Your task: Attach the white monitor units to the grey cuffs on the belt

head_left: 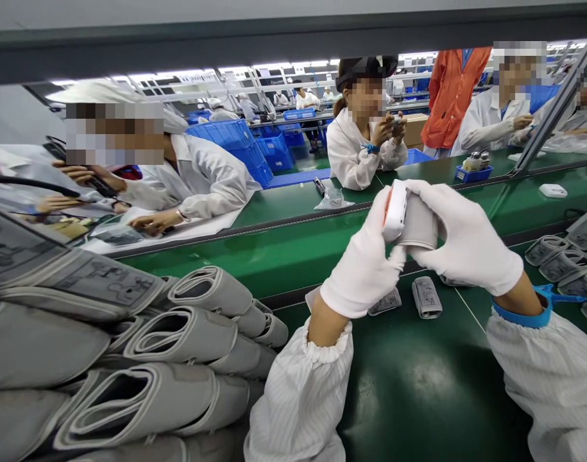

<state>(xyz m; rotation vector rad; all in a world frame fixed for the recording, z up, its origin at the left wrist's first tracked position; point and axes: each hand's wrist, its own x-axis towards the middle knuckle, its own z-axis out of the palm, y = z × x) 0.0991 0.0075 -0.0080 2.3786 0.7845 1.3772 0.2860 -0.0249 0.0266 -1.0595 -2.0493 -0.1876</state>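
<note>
White gloves cover both my hands. My left hand (363, 266) is closed on a small white device (396, 210) with an orange edge, held upright above the green table. A rolled grey cuff (421, 221) sits against the device's right side. Around the cuff's top and right side curve the fingers and thumb of my right hand (471, 234). The fingertips behind the device and cuff are hidden. Below my hands, a folded grey cuff (426, 298) lies on the green table (418, 391), with another (387, 301) partly behind my left wrist.
Grey rolled cuffs (178, 333) are piled high at the left; more cuffs (562, 256) lie at the right. Beyond a green ledge (274, 237) several people work. A plastic bag (332, 199), a blue tray (473, 173) and a white device (553, 190) are there.
</note>
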